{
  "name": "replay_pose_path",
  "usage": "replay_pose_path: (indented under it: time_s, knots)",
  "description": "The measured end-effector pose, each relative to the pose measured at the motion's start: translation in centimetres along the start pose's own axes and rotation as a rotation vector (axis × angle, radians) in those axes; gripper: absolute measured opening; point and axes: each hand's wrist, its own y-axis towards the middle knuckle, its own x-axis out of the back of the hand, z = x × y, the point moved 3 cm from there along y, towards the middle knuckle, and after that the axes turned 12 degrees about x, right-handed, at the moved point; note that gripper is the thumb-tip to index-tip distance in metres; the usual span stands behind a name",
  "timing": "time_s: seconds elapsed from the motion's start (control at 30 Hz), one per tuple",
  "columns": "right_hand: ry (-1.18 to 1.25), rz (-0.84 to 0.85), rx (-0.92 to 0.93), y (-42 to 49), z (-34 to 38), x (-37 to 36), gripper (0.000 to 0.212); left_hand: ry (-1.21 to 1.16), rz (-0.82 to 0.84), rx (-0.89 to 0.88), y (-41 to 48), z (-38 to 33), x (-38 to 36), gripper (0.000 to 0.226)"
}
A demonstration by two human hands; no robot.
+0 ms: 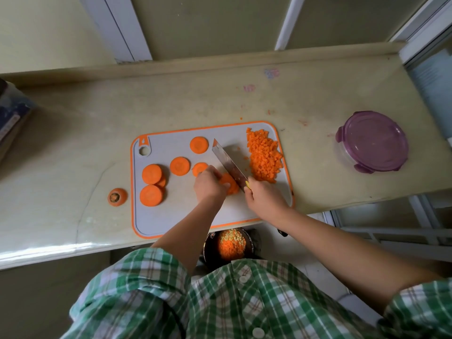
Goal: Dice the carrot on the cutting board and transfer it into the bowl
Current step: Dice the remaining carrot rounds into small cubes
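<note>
A grey cutting board (171, 216) with an orange rim lies on the counter. Several round carrot slices (179, 165) are spread over its left half. A heap of diced carrot (263, 156) covers its right side. My left hand (209, 185) presses down a carrot slice (231, 184) with curled fingers. My right hand (265, 199) grips the handle of a knife, whose blade (227, 163) rests against that slice. A dark bowl (231, 243) holding diced carrot and pale bits sits below the counter's front edge, partly hidden by my arms.
A carrot stem end (117, 196) lies on the counter left of the board. A lidded purple container (371, 141) stands at the right. A dark box (12, 116) sits at the far left. The counter (305, 99) ends at a wall behind.
</note>
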Motion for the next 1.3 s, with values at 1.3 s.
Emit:
replay_pose_path:
  time_s: [1.3]
  knots:
    - [-0.036,0.029,0.042,-0.4,0.6,1.7,0.016,0.017,-0.019,-0.006,-0.5,0.0,0.0,0.028]
